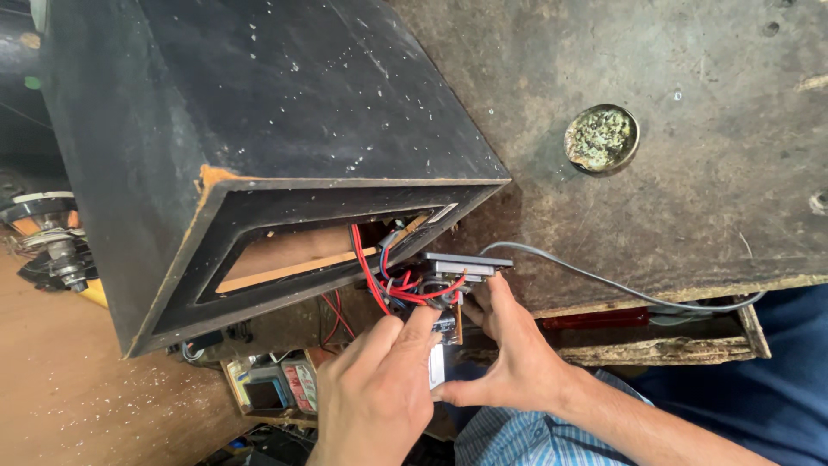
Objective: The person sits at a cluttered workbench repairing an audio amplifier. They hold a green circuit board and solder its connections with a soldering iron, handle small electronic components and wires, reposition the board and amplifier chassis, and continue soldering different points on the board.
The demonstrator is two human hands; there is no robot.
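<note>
A large black wooden speaker box (259, 112) lies on a worn workbench (690, 216), its open rectangular cut-out facing me. Red, blue and black wires (392, 280) run out of the cut-out to a small grey panel module (461, 267) held just outside the opening. My right hand (509, 354) grips the module from below, thumb and fingers around its circuit board. My left hand (379, 388) comes up beside it, fingertips touching the wires and the underside of the module. A grey cable (604, 285) leads from the module away to the right.
A round metal tin (601, 138) with pale residue sits on the bench at the right. Below the bench edge a small meter-like device (280, 386) lies among clutter. At far left sits a speaker part (47, 233) with a magnet. Blue cloth (776, 380) covers my lap.
</note>
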